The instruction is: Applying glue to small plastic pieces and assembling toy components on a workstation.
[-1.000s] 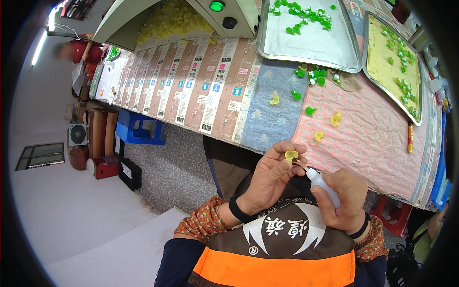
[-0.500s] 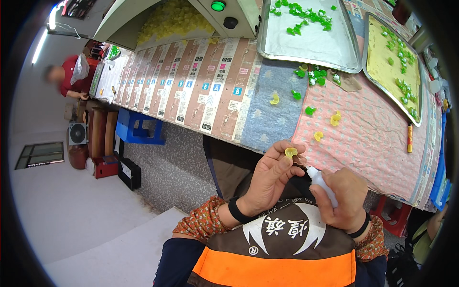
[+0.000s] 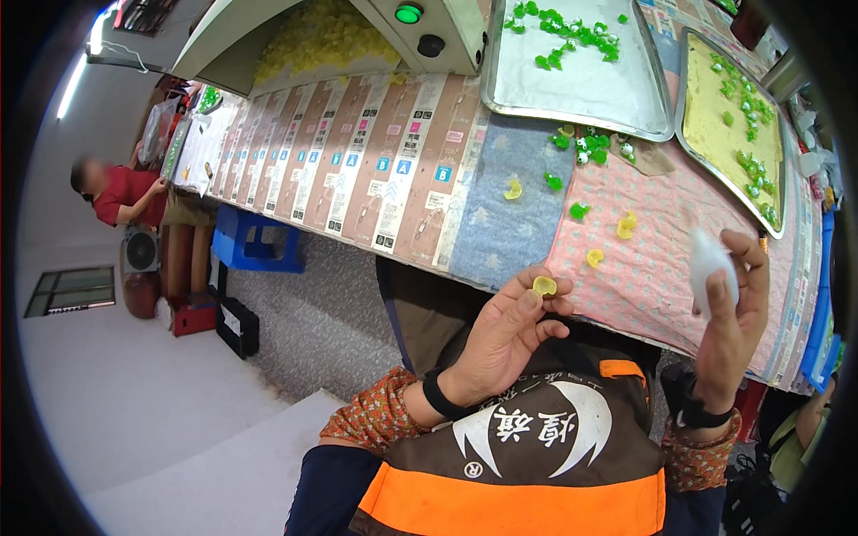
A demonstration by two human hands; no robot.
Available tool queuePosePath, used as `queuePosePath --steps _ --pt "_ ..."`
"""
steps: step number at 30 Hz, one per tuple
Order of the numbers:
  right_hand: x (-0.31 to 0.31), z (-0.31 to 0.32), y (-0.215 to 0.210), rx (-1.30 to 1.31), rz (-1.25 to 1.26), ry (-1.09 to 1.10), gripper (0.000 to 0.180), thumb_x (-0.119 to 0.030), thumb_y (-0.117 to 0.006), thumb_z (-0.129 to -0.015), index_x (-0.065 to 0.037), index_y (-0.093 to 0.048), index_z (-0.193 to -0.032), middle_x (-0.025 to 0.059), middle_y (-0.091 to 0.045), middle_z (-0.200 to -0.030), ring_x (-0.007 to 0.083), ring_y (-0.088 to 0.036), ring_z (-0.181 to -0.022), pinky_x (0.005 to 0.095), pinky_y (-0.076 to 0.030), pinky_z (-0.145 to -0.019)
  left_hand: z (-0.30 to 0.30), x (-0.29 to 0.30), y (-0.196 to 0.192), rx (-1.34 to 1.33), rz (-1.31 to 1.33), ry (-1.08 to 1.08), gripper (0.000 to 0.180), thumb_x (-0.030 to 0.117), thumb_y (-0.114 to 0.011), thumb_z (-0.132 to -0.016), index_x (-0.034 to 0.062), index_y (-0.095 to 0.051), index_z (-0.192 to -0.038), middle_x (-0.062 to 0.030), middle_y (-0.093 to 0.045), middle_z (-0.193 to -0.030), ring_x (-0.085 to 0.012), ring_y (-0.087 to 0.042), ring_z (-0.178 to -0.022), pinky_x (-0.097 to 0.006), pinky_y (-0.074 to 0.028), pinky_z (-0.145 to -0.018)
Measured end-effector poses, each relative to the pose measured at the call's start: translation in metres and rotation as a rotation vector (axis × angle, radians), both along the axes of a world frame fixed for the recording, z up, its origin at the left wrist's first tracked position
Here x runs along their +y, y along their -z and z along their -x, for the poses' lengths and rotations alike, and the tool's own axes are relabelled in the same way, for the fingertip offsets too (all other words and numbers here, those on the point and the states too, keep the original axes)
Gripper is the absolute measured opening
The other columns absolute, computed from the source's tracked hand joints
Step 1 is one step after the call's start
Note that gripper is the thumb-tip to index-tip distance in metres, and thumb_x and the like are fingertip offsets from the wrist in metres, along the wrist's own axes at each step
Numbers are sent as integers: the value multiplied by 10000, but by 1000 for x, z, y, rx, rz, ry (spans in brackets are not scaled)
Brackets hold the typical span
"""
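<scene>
My left hand (image 3: 502,338) pinches a small translucent yellow plastic piece (image 3: 544,286) between thumb and fingers, just off the table's near edge. A white squeeze bottle (image 3: 712,275) is in my right hand (image 3: 735,326), raised over the pink cloth and smeared by motion. Its nozzle cannot be made out clearly. On the cloths beyond my left hand lie loose yellow pieces (image 3: 626,225), single green pieces (image 3: 580,211) and a small cluster of green-and-white pieces (image 3: 592,146).
At the back, a white-lined metal tray (image 3: 572,85) and a yellow-lined tray (image 3: 715,134) carry many green pieces. A machine housing (image 3: 447,40) with a green light stands over a yellow heap. A blue stool (image 3: 255,241) is left of the table; a person in red (image 3: 125,192) is farther left.
My right hand has swung the bottle up and to the right, away from the yellow piece. My left hand stays nearly in place, the piece slightly turned. The person in red has shifted.
</scene>
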State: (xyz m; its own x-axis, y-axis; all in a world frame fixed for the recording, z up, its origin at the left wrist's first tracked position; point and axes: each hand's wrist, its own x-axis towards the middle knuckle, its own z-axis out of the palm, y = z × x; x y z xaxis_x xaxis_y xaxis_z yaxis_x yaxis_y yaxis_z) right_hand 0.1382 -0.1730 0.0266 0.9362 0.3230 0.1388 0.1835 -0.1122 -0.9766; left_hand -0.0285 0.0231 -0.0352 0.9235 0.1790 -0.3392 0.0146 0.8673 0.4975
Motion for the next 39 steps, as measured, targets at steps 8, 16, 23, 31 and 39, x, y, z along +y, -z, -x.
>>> queuePosePath --steps 8,16,23,31,39 --pt "-40 -49 16 58 168 -11 327 -62 -646 -922 -34 -553 -1235 56 -627 -1098 124 -594 -969 268 -472 -881 -2 3 3 -21 78 74 330 321 -613 -1012 103 -516 -1239 -48 -614 -1243 -175 -599 -1111 -331 -529 -883" --pt "-54 -67 33 4 540 15 363 -84 -664 -903 -67 -573 -1254 90 -615 -1206 189 -592 -1068 332 -460 -921 -1 18 -4 -17 54 120 357 346 -628 -1001 99 -519 -1234 -44 -616 -1211 -177 -611 -1105 -329 -538 -883" --pt "-18 -21 -11 -593 405 183 253 23 -663 -895 -19 -616 -1140 83 -635 -1123 202 -587 -1018 359 -444 -901 3 35 -9 -23 -1 94 359 359 -625 -1000 104 -520 -1230 -45 -606 -1166 -171 -609 -1098 -330 -536 -879" --pt "104 -21 11 -580 651 -577 237 62 -688 -747 -36 -636 -958 105 -617 -966 330 -561 -920 421 -463 -811 5 38 -15 -55 27 97 354 348 -613 -1009 85 -514 -1225 -61 -600 -1129 -165 -607 -1060 -323 -532 -872" --pt "123 -31 34 -700 712 -599 209 18 -677 -781 -51 -640 -974 136 -578 -901 365 -568 -880 425 -473 -767 16 39 -8 -78 48 76 337 309 -605 -1018 77 -506 -1241 -64 -600 -1130 -163 -614 -1048 -316 -536 -864"
